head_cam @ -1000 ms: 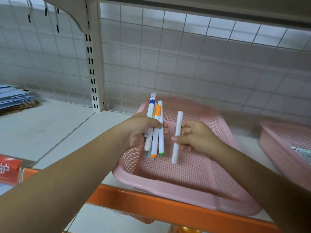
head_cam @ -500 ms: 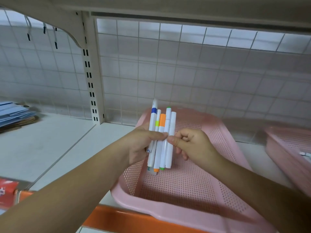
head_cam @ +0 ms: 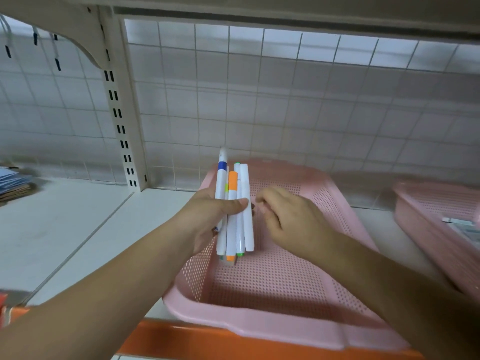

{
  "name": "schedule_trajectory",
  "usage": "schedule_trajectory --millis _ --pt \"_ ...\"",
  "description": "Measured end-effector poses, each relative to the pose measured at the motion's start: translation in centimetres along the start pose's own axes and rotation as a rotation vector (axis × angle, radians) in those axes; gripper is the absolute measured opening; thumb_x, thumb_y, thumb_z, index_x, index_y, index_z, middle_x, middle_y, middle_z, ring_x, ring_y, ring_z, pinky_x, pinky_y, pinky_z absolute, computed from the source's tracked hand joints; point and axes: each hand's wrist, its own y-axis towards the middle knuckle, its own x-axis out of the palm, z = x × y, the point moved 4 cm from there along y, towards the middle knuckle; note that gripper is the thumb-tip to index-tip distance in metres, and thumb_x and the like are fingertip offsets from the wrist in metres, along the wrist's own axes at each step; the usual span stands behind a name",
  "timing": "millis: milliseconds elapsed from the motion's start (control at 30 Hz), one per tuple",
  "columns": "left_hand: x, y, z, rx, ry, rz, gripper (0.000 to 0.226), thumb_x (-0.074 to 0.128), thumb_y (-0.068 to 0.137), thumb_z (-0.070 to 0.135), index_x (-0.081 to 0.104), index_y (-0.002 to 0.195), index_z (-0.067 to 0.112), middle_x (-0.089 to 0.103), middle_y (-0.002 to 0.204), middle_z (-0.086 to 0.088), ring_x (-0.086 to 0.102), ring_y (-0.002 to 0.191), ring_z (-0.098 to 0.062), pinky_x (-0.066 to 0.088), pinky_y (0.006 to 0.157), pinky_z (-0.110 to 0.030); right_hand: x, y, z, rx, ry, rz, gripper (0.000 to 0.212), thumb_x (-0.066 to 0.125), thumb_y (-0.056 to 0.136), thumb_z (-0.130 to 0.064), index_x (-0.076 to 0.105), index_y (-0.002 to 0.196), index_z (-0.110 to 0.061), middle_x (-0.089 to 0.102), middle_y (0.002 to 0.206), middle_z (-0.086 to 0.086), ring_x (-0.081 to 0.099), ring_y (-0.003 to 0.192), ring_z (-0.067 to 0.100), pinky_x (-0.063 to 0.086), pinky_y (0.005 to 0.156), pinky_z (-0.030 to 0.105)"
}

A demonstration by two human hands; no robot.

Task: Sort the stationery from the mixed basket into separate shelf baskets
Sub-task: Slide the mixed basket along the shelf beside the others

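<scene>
My left hand (head_cam: 207, 216) grips a bundle of several white markers (head_cam: 233, 211) with blue, orange and green bands, held upright over a pink perforated basket (head_cam: 272, 281) on the white shelf. A plain white marker sits at the bundle's right edge under my thumb. My right hand (head_cam: 291, 219) hovers just right of the bundle with its fingers curled and nothing in them, fingertips close to the white marker. The basket floor under my hands shows no items.
A second pink basket (head_cam: 436, 229) stands to the right, holding a flat white item. A stack of blue paper (head_cam: 13, 181) lies at the far left. An orange shelf rail (head_cam: 207, 341) runs along the front, with a wire grid backing behind.
The right hand brought the plain white marker to the bundle and let go of it; the left hand now holds it with the others. The view shifted slightly.
</scene>
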Motion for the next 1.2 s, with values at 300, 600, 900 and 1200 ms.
schedule_trajectory --millis 300,600,900,1200 --pt "1.1 -2.8 1.8 0.096 0.318 0.029 0.011 0.065 0.083 0.003 0.063 0.081 0.014 0.070 0.076 0.000 0.065 0.075 -0.018 0.049 0.065 -0.025 -3.8 -0.7 2.4 0.166 -0.290 -0.032 0.055 0.047 0.082 -0.011 0.035 0.136 -0.012 0.033 0.140 0.010 0.041 0.122 0.029 0.034 0.098 0.037" --pt "14.5 -5.7 5.2 0.118 0.355 -0.129 0.005 0.063 0.084 0.002 0.062 0.089 0.004 0.069 0.066 0.001 0.066 0.062 -0.012 0.048 0.057 -0.016 -13.7 -11.1 9.0 0.384 -0.234 -0.015 0.043 0.047 0.088 -0.015 0.041 0.130 -0.011 0.039 0.130 0.009 0.041 0.121 0.030 0.038 0.094 0.037" --pt "36.1 -11.4 1.7 0.133 0.366 -0.414 0.012 0.066 0.083 0.007 0.065 0.094 0.006 0.069 0.092 -0.011 0.065 0.081 -0.022 0.050 0.076 -0.028 -26.1 -30.3 19.4 0.700 -0.284 -0.023 0.058 0.045 0.083 -0.029 0.037 0.138 -0.016 0.030 0.145 0.007 0.033 0.131 0.026 0.031 0.107 0.032" --pt "51.8 -16.8 -0.7 0.155 0.322 -0.556 0.020 0.066 0.082 0.002 0.063 0.100 0.008 0.070 0.098 -0.014 0.067 0.093 -0.028 0.052 0.088 -0.042 -34.2 -46.9 26.7 0.874 -0.279 0.122 0.055 0.059 0.080 -0.002 0.044 0.133 -0.004 0.042 0.137 0.015 0.043 0.122 0.032 0.035 0.102 0.038"
